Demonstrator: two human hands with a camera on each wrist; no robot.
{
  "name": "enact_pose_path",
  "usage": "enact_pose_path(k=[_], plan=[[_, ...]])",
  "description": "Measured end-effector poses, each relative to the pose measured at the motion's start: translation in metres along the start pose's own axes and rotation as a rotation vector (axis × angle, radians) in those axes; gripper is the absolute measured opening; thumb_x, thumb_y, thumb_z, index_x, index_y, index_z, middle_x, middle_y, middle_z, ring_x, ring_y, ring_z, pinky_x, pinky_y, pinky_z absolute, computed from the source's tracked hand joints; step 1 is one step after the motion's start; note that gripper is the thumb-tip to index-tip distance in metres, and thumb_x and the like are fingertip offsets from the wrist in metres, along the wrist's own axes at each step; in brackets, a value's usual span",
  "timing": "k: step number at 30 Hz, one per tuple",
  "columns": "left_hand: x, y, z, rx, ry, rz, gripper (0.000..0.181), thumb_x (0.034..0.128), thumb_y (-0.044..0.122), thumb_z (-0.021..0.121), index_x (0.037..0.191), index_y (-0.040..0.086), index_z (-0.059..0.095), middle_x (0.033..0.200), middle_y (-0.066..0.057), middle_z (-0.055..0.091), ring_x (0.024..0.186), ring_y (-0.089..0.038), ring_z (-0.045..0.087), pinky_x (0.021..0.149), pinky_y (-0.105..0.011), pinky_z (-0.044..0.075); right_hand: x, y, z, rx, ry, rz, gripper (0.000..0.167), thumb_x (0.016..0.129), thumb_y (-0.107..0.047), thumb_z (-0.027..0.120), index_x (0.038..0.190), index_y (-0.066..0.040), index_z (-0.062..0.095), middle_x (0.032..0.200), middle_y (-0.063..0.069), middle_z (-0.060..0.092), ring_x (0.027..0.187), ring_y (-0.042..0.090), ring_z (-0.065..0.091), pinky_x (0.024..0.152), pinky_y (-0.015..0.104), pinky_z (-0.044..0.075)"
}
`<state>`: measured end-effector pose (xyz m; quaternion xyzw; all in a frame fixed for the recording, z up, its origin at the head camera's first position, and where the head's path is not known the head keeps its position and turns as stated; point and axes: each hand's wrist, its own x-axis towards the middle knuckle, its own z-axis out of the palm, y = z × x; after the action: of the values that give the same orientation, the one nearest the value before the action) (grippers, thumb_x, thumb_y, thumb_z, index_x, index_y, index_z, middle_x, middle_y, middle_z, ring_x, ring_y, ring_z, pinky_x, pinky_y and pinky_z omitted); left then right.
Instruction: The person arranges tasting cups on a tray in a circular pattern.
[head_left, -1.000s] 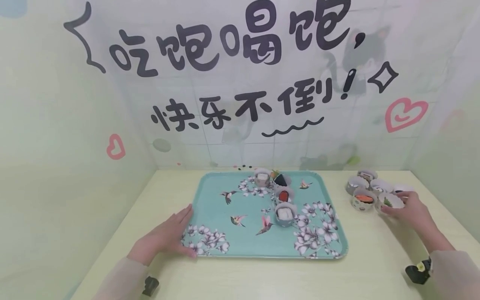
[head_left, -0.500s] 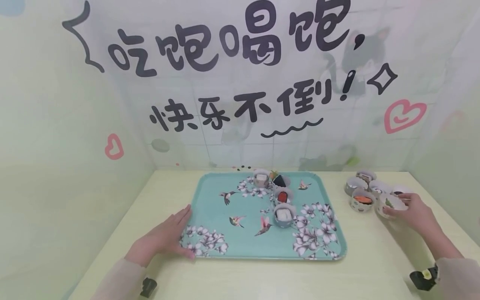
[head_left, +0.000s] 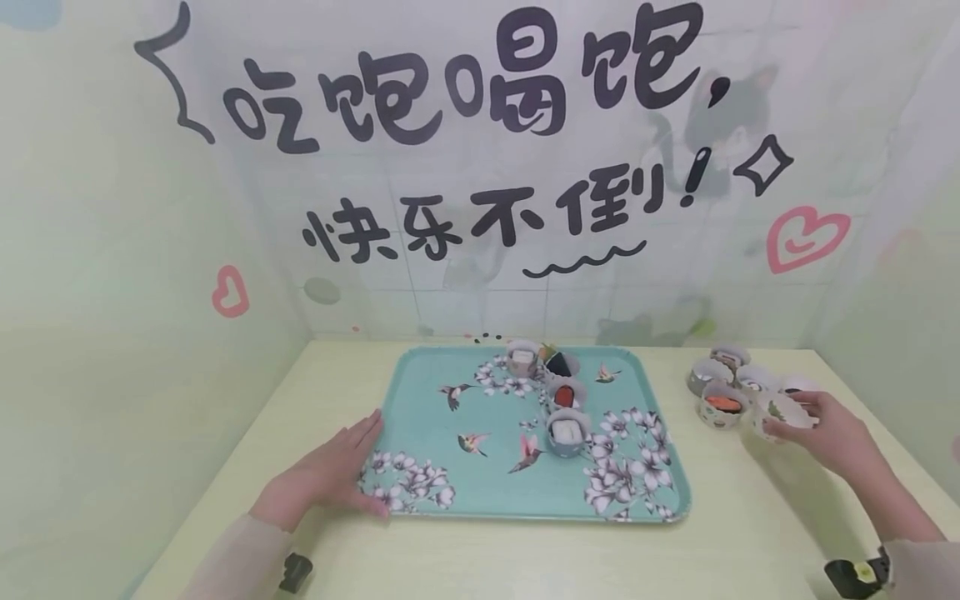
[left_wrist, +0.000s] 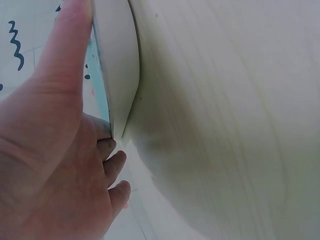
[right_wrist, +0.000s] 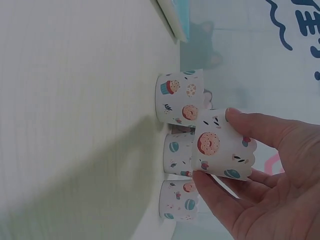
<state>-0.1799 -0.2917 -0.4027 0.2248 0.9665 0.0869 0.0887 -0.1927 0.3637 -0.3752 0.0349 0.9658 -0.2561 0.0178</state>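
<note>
At the near left corner of the teal patterned tray point(head_left: 423, 392), my left hand point(head_left: 328, 477) rests with its fingers straight along the side and its thumb at the front edge. The left wrist view shows this hand point(left_wrist: 57, 145) against the tray's pale underside point(left_wrist: 117, 60). To the right of the tray, my right hand point(head_left: 836, 433) pinches a white paper cup point(head_left: 776, 415) with something green in it. In the right wrist view the held cup point(right_wrist: 222, 145) is off the table, between the thumb and fingers of this hand point(right_wrist: 267, 162), in front of other cups.
Several filled cups stand around the held one, among them a cup with an orange piece point(head_left: 722, 408) and one at the back point(head_left: 730, 358). On the tray, several cups run from the back edge to the middle, the nearest holding a white piece point(head_left: 567, 435).
My right hand has raised the cup and drawn it slightly right, toward me, tilting it. My left hand remains against the tray.
</note>
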Motion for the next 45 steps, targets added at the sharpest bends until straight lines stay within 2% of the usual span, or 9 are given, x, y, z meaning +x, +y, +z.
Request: enact_pose_path(k=[16,27,31,34,45], plan=[[0.001,-0.001,0.004,-0.006,-0.014,-0.009,0.136,0.0623,0.069,0.079,0.153,-0.013,0.019,0.162,-0.032,0.014,0.147,-0.052,0.022,0.121,-0.063,0.024,-0.007,-0.015,0.008,0.001,0.02,-0.071,0.081,0.096,-0.039,0.064,0.138,0.021,0.033,0.137,0.051,0.036,0.12,0.066,0.042,0.09,0.071,0.045],[0.001,-0.001,0.004,-0.01,-0.02,-0.017,0.137,0.0622,0.069,0.079,0.153,-0.013,0.018,0.163,-0.03,0.014,0.148,-0.051,0.022,0.121,-0.063,0.024,-0.016,-0.03,0.01,0.022,0.032,-0.101,0.076,0.093,-0.036,0.069,0.135,0.02,0.04,0.131,0.047,0.046,0.115,0.064,0.051,0.082,0.061,0.055],[0.001,-0.002,0.003,-0.003,-0.015,-0.009,0.136,0.0622,0.069,0.079,0.152,-0.013,0.019,0.163,-0.031,0.014,0.147,-0.052,0.022,0.121,-0.063,0.024,-0.018,-0.036,0.013,0.064,0.037,-0.119,0.071,0.092,-0.032,0.072,0.134,0.018,0.043,0.127,0.044,0.053,0.109,0.059,0.059,0.071,0.04,0.059],[0.002,-0.003,0.003,0.004,-0.005,-0.001,0.136,0.0626,0.069,0.079,0.152,-0.014,0.019,0.162,-0.032,0.015,0.147,-0.052,0.023,0.121,-0.063,0.024,-0.02,-0.04,0.015,0.09,0.034,-0.128,0.071,0.091,-0.03,0.073,0.134,0.017,0.043,0.127,0.043,0.052,0.108,0.056,0.061,0.066,0.026,0.054],[0.001,-0.002,0.003,-0.003,-0.006,0.002,0.135,0.0627,0.069,0.08,0.152,-0.014,0.02,0.162,-0.031,0.015,0.147,-0.052,0.024,0.12,-0.064,0.025,-0.024,-0.054,0.021,0.125,0.029,-0.167,0.071,0.089,-0.026,0.075,0.135,0.017,0.042,0.127,0.04,0.054,0.108,0.055,0.063,0.067,0.022,0.055]])
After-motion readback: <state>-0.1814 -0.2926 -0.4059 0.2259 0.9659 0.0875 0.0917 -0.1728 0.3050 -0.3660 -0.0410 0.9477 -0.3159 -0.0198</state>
